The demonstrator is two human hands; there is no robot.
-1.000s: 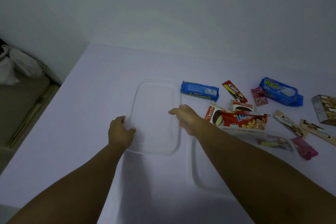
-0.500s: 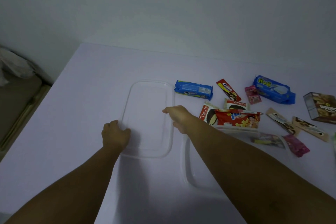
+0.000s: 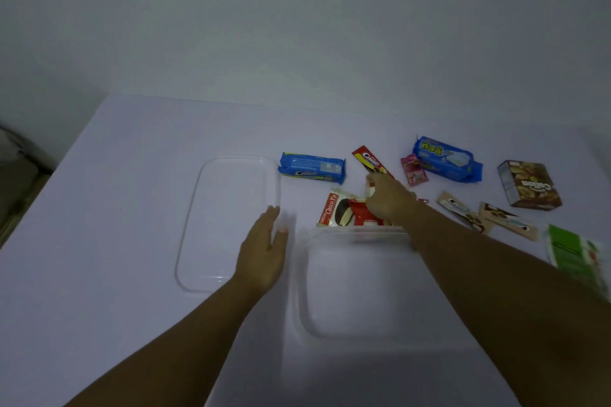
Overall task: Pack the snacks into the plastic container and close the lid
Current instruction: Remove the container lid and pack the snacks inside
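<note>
1. Our left hand [image 3: 264,251] is flat with its fingers spread wide. It holds nothing, and it is between the lid [image 3: 228,225] and the box [image 3: 357,291].
2. Our right hand [image 3: 388,198] curls on the red pack [image 3: 362,213] just past the box's far edge. We cannot tell if it grips.
3. The snacks lie on the table [image 3: 132,175], far and right.

Both forearms are bare to the frame's lower edge, sleeveless, and the left hand [image 3: 264,249] and right hand [image 3: 388,198] wear no gloves, rings or watch.
</note>
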